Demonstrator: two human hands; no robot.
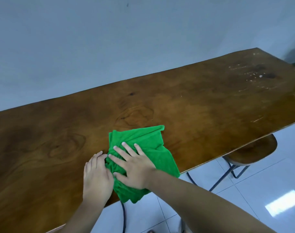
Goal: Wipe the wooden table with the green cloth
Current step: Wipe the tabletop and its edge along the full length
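From my feed the wooden counter (194, 101) runs as a long slab from the lower left of the frame up to the upper right, its far edge set against a plain pale wall (109, 39). The near edge cuts diagonally from the bottom left up to the right, and beyond it I see white floor tiles (244, 195). Most of the top is bare: a wide stretch of wood lies open to the left of the hands and a longer one toward the upper right, where pale scuffs and specks (254, 73) mark the surface. A round wooden stool (254, 153) on dark metal legs sits tucked under the near edge at the right.

The green cloth (143, 140) lies bunched at the lower centre, right at the near edge, with one corner hanging over it toward the floor. My right hand (135, 167) is flat on top of the cloth, fingers (126, 148) spread wide and pressing down, gripping nothing. My left hand (96, 175) lies just beside it on the left, palm down on the wood, fingers together and nearly straight, their tips touching the rumpled left edge of the cloth. Both forearms reach in from the bottom of the frame.
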